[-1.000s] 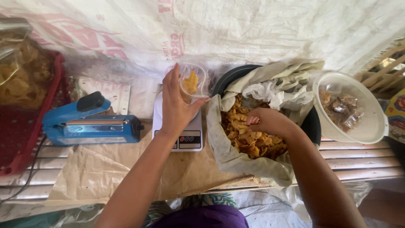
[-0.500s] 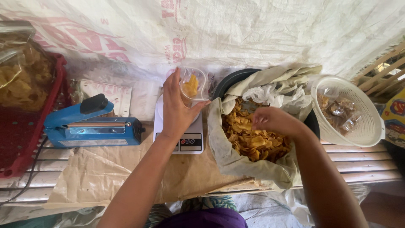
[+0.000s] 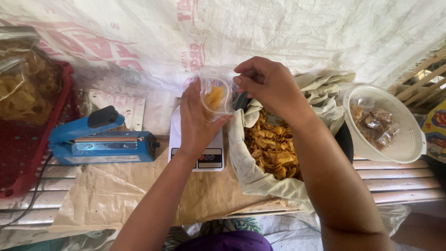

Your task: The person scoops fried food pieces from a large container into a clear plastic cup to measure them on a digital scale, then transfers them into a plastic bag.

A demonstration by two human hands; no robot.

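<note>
Overhead, both hands (image 3: 232,102) grip a clear bag (image 3: 216,96) above the paper-covered slatted bench (image 3: 399,183), sacking (image 3: 288,32) behind.

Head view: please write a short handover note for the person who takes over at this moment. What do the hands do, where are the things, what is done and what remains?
Left hand: holds a clear plastic bag open above the white kitchen scale.
Right hand: fingers pinched at the bag's mouth; whether it holds chips is not visible.
Things: fried chips lie in a paper-lined basin, right of the scale. Blue heat sealer stands to its left; white colander with small filled packets is far right.
Done: some yellow chips are in the bag.
Left: bag not full and unsealed.
</note>
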